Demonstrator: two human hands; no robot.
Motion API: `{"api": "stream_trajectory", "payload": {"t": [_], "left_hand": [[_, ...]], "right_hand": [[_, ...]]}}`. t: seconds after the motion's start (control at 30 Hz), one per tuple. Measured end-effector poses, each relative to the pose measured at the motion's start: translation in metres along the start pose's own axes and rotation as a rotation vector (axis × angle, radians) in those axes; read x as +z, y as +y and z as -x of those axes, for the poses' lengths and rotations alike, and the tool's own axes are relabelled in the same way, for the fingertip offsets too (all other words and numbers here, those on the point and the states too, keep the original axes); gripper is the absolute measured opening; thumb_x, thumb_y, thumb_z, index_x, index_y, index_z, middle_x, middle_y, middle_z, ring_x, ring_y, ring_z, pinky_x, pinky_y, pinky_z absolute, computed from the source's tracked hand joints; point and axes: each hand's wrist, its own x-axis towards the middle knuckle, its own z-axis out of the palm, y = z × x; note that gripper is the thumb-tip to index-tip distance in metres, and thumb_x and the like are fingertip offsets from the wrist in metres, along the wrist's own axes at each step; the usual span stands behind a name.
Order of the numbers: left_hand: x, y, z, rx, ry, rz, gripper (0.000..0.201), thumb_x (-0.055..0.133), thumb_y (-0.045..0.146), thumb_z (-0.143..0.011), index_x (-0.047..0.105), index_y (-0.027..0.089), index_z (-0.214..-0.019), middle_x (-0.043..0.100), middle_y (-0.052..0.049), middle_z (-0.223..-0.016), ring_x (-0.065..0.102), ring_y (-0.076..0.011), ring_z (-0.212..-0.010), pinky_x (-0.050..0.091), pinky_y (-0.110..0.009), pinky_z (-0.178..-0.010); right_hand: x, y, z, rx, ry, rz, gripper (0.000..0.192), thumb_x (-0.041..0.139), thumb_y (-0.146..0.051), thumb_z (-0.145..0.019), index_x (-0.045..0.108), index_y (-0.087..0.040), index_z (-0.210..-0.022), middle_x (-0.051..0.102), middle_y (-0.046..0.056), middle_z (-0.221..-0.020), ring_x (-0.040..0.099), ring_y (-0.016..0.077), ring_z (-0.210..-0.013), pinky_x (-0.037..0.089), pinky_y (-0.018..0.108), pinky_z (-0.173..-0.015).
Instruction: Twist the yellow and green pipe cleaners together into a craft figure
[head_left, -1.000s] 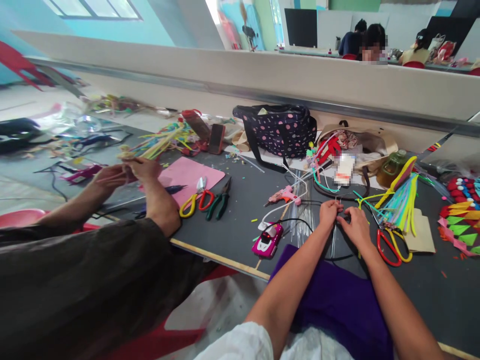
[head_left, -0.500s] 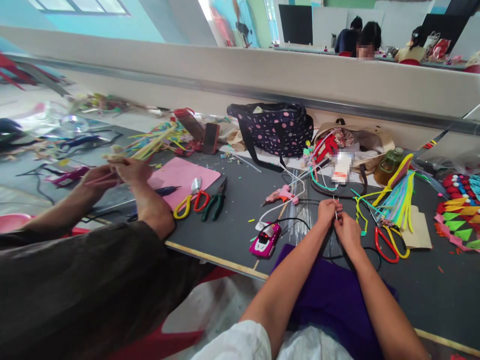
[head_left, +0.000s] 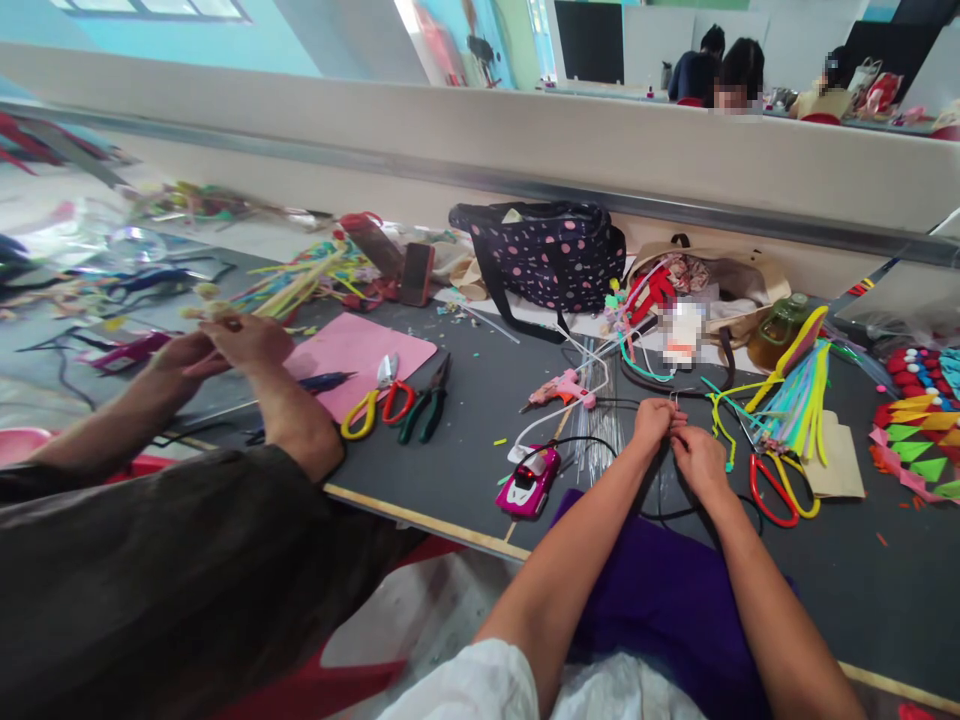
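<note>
Over the dark grey bench (head_left: 480, 440), left hand (head_left: 654, 421) and right hand (head_left: 697, 462) each have the grip pinching a thin stiff metal wire (head_left: 674, 404); light, springy, slippery—probably best held near the ends.

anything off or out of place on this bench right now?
Nothing is damaged or spilled, but it is cluttered. Small coloured scraps litter the dark table, and a pink toy car sits near its front edge. The left hand and right hand pinch thin wires together.
</note>
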Motion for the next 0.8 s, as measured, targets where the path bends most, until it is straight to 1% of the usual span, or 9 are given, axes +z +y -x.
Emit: {"api": "stream_trajectory", "payload": {"t": [0.13,0.27,0.37,0.43,0.5,0.6,0.7,0.8], "left_hand": [[-0.003,0.000,-0.002,0.007,-0.017,-0.045,0.012,0.056,0.014,-0.076,0.065,0.010,-0.080,0.071,-0.009,-0.071,0.063,-0.0147,-0.058,0.047,-0.022,-0.051],[-0.005,-0.004,-0.005,0.033,0.007,-0.090,0.012,0.061,0.018,-0.073,0.069,0.011,-0.078,0.070,-0.006,-0.067,0.062,-0.0139,-0.059,0.046,-0.021,-0.053],[-0.007,-0.006,-0.007,0.047,0.021,-0.102,0.012,0.062,0.018,-0.071,0.070,0.011,-0.076,0.069,-0.004,-0.064,0.061,-0.0143,-0.061,0.046,-0.021,-0.055],[-0.008,-0.006,-0.007,0.051,0.019,-0.095,0.012,0.062,0.018,-0.071,0.071,0.012,-0.075,0.068,-0.004,-0.064,0.061,-0.0143,-0.062,0.047,-0.021,-0.055],[-0.009,-0.004,-0.006,0.048,0.010,-0.080,0.012,0.060,0.017,-0.072,0.070,0.011,-0.075,0.069,-0.004,-0.065,0.061,-0.0138,-0.061,0.047,-0.021,-0.055],[-0.011,0.000,-0.003,0.024,-0.022,-0.050,0.013,0.057,0.016,-0.074,0.068,0.010,-0.078,0.070,-0.006,-0.069,0.061,-0.0132,-0.057,0.046,-0.021,-0.052],[-0.012,0.003,0.001,-0.010,-0.059,-0.017,0.012,0.057,0.017,-0.076,0.065,0.010,-0.081,0.072,-0.010,-0.077,0.064,-0.0148,-0.059,0.048,-0.023,-0.051],[-0.012,0.006,0.003,-0.029,-0.072,0.006,0.010,0.059,0.017,-0.076,0.063,0.010,-0.082,0.072,-0.013,-0.083,0.067,-0.0171,-0.066,0.050,-0.023,-0.053]], "right_hand": [[-0.007,0.003,-0.005,-0.150,-0.014,0.019,0.025,0.046,-0.019,-0.089,0.068,-0.026,-0.099,0.070,0.003,-0.103,0.060,0.0199,-0.095,0.043,0.028,-0.080],[-0.015,0.004,-0.012,-0.290,-0.042,0.062,0.028,0.045,-0.013,-0.087,0.067,-0.025,-0.098,0.069,0.005,-0.106,0.056,0.0208,-0.100,0.043,0.030,-0.083],[-0.018,0.002,-0.016,-0.390,-0.053,0.111,0.030,0.044,-0.008,-0.084,0.066,-0.023,-0.097,0.068,0.007,-0.101,0.054,0.0219,-0.099,0.043,0.030,-0.082],[-0.017,0.000,-0.017,-0.431,-0.058,0.123,0.029,0.044,-0.006,-0.083,0.066,-0.021,-0.096,0.067,0.007,-0.098,0.053,0.0222,-0.099,0.042,0.030,-0.083],[-0.015,-0.001,-0.016,-0.425,-0.046,0.110,0.028,0.043,-0.008,-0.085,0.065,-0.021,-0.097,0.067,0.007,-0.100,0.052,0.0222,-0.101,0.041,0.030,-0.084],[-0.011,0.000,-0.011,-0.330,-0.015,0.085,0.023,0.043,-0.017,-0.090,0.064,-0.022,-0.101,0.067,0.007,-0.104,0.053,0.0220,-0.099,0.040,0.030,-0.082],[-0.012,0.004,-0.003,-0.216,-0.010,0.116,0.018,0.046,-0.025,-0.091,0.064,-0.023,-0.098,0.068,0.006,-0.096,0.055,0.0222,-0.091,0.039,0.030,-0.075],[-0.016,0.009,0.005,-0.155,-0.005,0.140,0.016,0.048,-0.026,-0.091,0.064,-0.024,-0.091,0.068,0.005,-0.089,0.056,0.0218,-0.088,0.036,0.030,-0.072]]}}
